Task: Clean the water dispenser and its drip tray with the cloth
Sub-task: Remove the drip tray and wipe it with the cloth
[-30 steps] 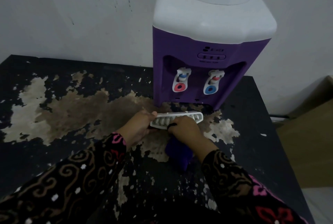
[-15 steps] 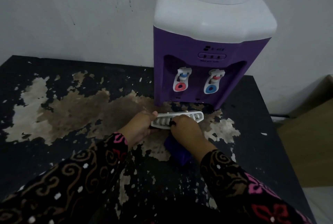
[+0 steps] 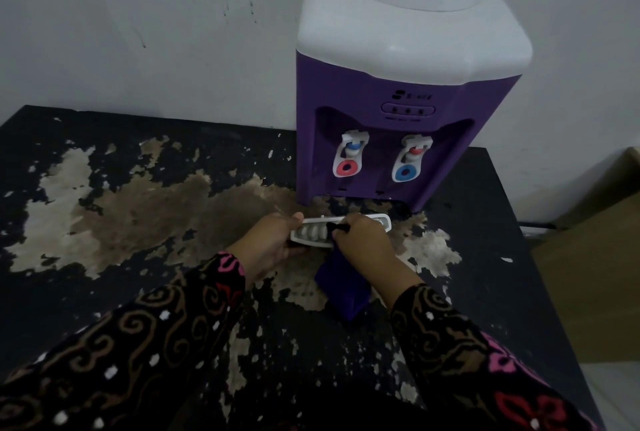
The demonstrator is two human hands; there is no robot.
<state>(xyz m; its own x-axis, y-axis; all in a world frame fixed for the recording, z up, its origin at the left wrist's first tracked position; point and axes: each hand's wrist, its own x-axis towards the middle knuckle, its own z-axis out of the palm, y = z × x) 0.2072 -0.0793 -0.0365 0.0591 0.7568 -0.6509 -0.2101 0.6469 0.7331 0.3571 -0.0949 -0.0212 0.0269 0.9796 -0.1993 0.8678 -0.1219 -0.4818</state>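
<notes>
**Drip tray under the cloth, dispenser body yet to be done**

The left hand (image 3: 273, 243) gripped the white slotted plastic drip tray (image 3: 311, 234) at its nine o'clock end, just off the purple-and-white water dispenser (image 3: 398, 84) at its six o'clock. The right hand (image 3: 363, 240) was clenched on the dark blue cloth (image 3: 343, 288), pressing it into the slots. Next, probably the uncovered end. The right hand hid the tray's middle; dirt was unreadable in the dim light

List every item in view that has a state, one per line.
Water dispenser: upright on the table, drip tray removed.
Drip tray: out of the dispenser, held in front of it.
Cloth: bunched, hanging below the tray.
Left hand: gripping the tray's left end.
Right hand: pressing the cloth on the tray.
Table: surface badly peeled.
</notes>
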